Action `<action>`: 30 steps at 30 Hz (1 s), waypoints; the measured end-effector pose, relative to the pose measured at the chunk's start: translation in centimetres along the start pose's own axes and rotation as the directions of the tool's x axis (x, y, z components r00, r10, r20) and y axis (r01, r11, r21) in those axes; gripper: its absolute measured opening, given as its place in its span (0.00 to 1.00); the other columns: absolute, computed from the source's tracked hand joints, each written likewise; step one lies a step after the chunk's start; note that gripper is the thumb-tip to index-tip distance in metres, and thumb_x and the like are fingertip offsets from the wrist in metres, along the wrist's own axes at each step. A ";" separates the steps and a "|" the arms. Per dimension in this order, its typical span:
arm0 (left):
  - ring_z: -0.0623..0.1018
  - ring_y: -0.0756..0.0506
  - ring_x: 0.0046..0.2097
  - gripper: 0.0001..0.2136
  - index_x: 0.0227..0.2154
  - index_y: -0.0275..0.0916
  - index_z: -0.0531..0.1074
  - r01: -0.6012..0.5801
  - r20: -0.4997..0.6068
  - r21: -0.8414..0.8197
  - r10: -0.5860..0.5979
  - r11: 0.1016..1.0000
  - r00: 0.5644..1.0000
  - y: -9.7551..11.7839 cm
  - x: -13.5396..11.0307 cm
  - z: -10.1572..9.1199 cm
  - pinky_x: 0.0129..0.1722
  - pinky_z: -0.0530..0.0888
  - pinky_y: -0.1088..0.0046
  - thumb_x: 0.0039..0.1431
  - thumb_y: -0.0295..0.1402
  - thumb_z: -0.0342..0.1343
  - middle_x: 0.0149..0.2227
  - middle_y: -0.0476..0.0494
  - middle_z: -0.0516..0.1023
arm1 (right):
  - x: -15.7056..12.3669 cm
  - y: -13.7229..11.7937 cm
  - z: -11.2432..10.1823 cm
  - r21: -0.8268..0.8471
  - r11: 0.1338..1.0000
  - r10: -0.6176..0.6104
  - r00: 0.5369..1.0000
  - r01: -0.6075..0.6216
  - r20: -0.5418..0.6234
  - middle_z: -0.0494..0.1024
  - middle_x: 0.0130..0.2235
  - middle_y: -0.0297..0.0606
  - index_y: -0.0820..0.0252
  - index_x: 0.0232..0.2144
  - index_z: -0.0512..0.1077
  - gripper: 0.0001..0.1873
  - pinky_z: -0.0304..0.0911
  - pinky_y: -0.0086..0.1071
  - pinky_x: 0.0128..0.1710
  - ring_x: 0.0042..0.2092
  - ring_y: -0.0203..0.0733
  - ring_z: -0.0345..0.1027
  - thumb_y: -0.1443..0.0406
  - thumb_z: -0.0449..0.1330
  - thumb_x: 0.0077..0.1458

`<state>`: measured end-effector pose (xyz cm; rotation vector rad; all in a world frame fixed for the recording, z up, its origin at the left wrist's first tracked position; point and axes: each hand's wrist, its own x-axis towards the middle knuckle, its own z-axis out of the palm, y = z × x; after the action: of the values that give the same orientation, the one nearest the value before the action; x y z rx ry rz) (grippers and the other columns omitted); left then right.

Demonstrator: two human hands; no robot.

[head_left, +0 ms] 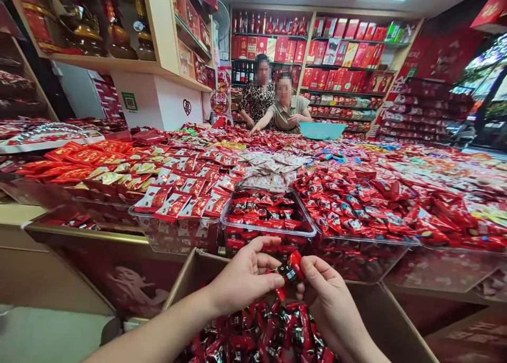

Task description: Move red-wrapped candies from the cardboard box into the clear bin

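Note:
My left hand and my right hand meet low in the middle of the view. Both pinch a small bunch of red-and-black wrapped candies between thumbs and fingers. Right under them an open cardboard box is filled with many of the same wrapped candies. Just beyond the hands stands a clear plastic bin holding the same kind of candy.
A wide counter is covered with bins of red-wrapped sweets. Two people stand at the far side by a teal basin. Shelves of red boxes line the back wall. A wooden cabinet stands at the left.

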<state>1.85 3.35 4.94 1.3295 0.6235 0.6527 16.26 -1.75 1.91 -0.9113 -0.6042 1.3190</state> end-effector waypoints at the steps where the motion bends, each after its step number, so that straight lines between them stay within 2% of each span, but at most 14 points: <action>1: 0.70 0.54 0.28 0.25 0.46 0.38 0.56 0.002 -0.003 0.005 -0.002 1.000 1.000 -0.1 0.0 0.0 0.29 0.64 0.77 0.43 0.25 0.57 0.30 0.48 0.70 | 0.0 0.1 -0.1 -0.030 0.999 -0.014 1.000 0.014 0.003 0.64 0.19 0.26 0.62 0.22 0.65 0.11 0.54 0.22 0.19 0.19 0.26 0.56 0.60 0.61 0.42; 4: 0.70 0.54 0.29 0.22 0.43 0.37 0.58 0.005 -0.050 0.033 -0.003 0.999 0.999 -0.5 0.1 0.4 0.30 0.65 0.76 0.42 0.25 0.56 0.30 0.47 0.71 | 0.0 0.6 -0.6 -0.234 0.964 -0.135 0.991 0.128 -0.014 0.64 0.20 0.29 0.60 0.29 0.65 0.11 0.57 0.24 0.18 0.20 0.30 0.58 0.59 0.57 0.46; 5: 0.70 0.53 0.29 0.19 0.40 0.36 0.60 -0.003 -0.088 0.045 0.007 0.999 0.996 -0.6 0.2 0.5 0.30 0.65 0.76 0.42 0.25 0.56 0.30 0.47 0.70 | 0.0 0.7 -0.8 -0.348 0.907 -0.253 0.967 0.235 -0.006 0.67 0.24 0.32 0.59 0.32 0.64 0.11 0.60 0.26 0.19 0.23 0.32 0.61 0.59 0.57 0.46; 6: 0.70 0.53 0.29 0.16 0.37 0.35 0.61 -0.019 -0.129 0.053 0.026 0.998 0.991 -0.8 0.3 0.7 0.31 0.65 0.77 0.42 0.25 0.56 0.30 0.48 0.70 | 0.0 0.7 -1.1 -0.481 0.794 -0.403 0.914 0.373 0.043 0.68 0.30 0.36 0.58 0.36 0.64 0.13 0.63 0.29 0.23 0.28 0.36 0.64 0.61 0.57 0.46; 8: 0.68 0.54 0.29 0.10 0.30 0.35 0.61 -0.050 -0.196 0.059 0.061 0.997 0.979 -1.0 0.5 0.9 0.30 0.64 0.78 0.43 0.25 0.55 0.28 0.50 0.67 | 0.0 0.8 -1.5 -0.676 0.384 -0.642 0.708 0.629 0.294 0.66 0.42 0.42 0.56 0.39 0.64 0.18 0.65 0.34 0.32 0.39 0.43 0.64 0.63 0.60 0.42; 10: 0.66 0.55 0.27 0.08 0.26 0.35 0.59 -0.068 -0.226 0.062 0.080 0.996 0.971 -1.0 0.5 1.0 0.28 0.63 0.79 0.44 0.25 0.53 0.26 0.52 0.65 | -0.1 0.8 -1.7 -0.692 -0.026 -0.647 0.516 0.721 0.562 0.65 0.44 0.45 0.57 0.39 0.65 0.21 0.64 0.38 0.37 0.44 0.47 0.61 0.65 0.63 0.38; 11: 0.65 0.56 0.26 0.07 0.25 0.35 0.58 -0.069 -0.228 0.072 0.084 0.995 0.970 -0.9 0.5 1.0 0.27 0.63 0.79 0.44 0.25 0.53 0.25 0.53 0.64 | -0.1 0.9 -1.7 -0.672 -0.151 -0.604 0.471 0.725 0.643 0.66 0.44 0.45 0.58 0.39 0.65 0.22 0.64 0.38 0.38 0.44 0.47 0.62 0.67 0.63 0.38; 13: 0.63 0.56 0.25 0.07 0.24 0.35 0.58 -0.066 -0.220 0.104 0.088 0.992 0.971 -0.7 0.2 0.9 0.26 0.62 0.80 0.45 0.26 0.53 0.24 0.53 0.62 | -0.2 1.0 -1.6 -0.646 -0.271 -0.557 0.431 0.713 0.710 0.67 0.44 0.47 0.60 0.41 0.64 0.20 0.64 0.37 0.39 0.43 0.46 0.63 0.70 0.60 0.42; 17: 0.66 0.55 0.28 0.09 0.28 0.37 0.57 -0.179 -0.171 0.023 0.181 0.983 0.968 -0.5 -0.5 0.7 0.28 0.64 0.79 0.49 0.34 0.52 0.28 0.51 0.64 | -0.1 0.3 -1.2 -0.592 -0.345 -0.546 0.358 0.728 0.758 0.68 0.46 0.48 0.61 0.42 0.62 0.18 0.64 0.36 0.40 0.45 0.44 0.63 0.75 0.54 0.47; 19: 0.68 0.54 0.29 0.09 0.31 0.37 0.56 -0.221 -0.151 -0.016 0.216 0.975 0.965 -0.5 -0.8 0.6 0.27 0.65 0.78 0.53 0.37 0.48 0.29 0.50 0.65 | 0.5 -1.2 -0.6 -0.601 -0.353 -0.564 0.350 0.717 0.748 0.70 0.43 0.45 0.59 0.41 0.62 0.16 0.64 0.35 0.40 0.44 0.42 0.64 0.75 0.53 0.48; 23: 0.69 0.53 0.28 0.08 0.32 0.37 0.58 -0.186 -0.133 0.118 0.201 0.975 0.971 -0.8 -0.8 0.4 0.28 0.64 0.78 0.54 0.36 0.46 0.26 0.51 0.65 | 3.4 -5.6 1.6 -0.701 -0.371 -0.600 0.418 0.609 0.682 0.73 0.39 0.41 0.57 0.34 0.65 0.07 0.63 0.35 0.39 0.40 0.41 0.67 0.69 0.53 0.50; 26: 0.68 0.52 0.27 0.06 0.32 0.37 0.60 -0.160 -0.112 0.241 0.191 0.957 0.975 -1.3 -0.6 0.2 0.27 0.63 0.78 0.53 0.34 0.47 0.24 0.51 0.66 | 6.7 -7.5 3.2 -0.730 -0.339 -0.535 0.517 0.593 0.668 0.74 0.36 0.39 0.58 0.29 0.66 0.03 0.64 0.31 0.35 0.35 0.39 0.68 0.67 0.53 0.49; 28: 0.66 0.52 0.26 0.06 0.32 0.37 0.61 -0.158 -0.097 0.329 0.200 0.931 0.975 -1.4 -0.5 0.0 0.26 0.62 0.78 0.52 0.32 0.48 0.24 0.51 0.66 | 8.9 -7.4 3.9 -0.739 -0.287 -0.440 0.601 0.610 0.667 0.74 0.33 0.38 0.59 0.26 0.67 0.03 0.63 0.30 0.33 0.33 0.37 0.68 0.68 0.53 0.48; 30: 0.65 0.53 0.26 0.05 0.32 0.37 0.63 -0.168 -0.086 0.410 0.222 0.896 0.971 -1.5 -0.5 -0.1 0.26 0.61 0.78 0.50 0.30 0.49 0.24 0.51 0.66 | 10.6 -6.7 4.3 -0.726 -0.268 -0.341 0.642 0.634 0.687 0.74 0.31 0.38 0.60 0.23 0.66 0.05 0.62 0.29 0.32 0.32 0.37 0.67 0.70 0.52 0.48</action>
<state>1.58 2.87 3.45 1.7600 0.7641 0.8095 18.33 9.49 8.53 -1.3511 -2.0733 -0.1594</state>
